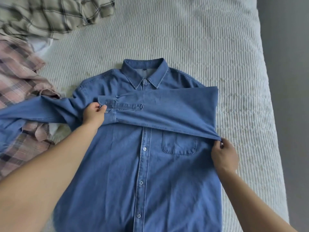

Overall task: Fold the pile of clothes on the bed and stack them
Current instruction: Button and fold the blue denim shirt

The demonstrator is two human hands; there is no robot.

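Left hand pinches the cuff of the denim shirt, thumb and fingers closed on the cuff's edge near its button, and I hold the sleeve stretched across the chest. My right hand pinches the fold where that sleeve turns back at the shirt's side, fingers curled on the fabric. Between the two hands the sleeve lies as a flat band over the placket, just above the chest pocket.

Buttoned and face up on the bed, the shirt has its collar on the far side of both hands. Its other sleeve trails out beyond my left hand and over a pink plaid garment. A green plaid one sits farther off on that side.

I see the main risk at the right-hand pinch. If I let go before the band settles, the fold may spring open and the side edge go crooked. Pulling too hard with the left hand could drag the whole shirt sideways and wrinkle the front. The trailing sleeve may also snag the pink plaid when I bring it in.
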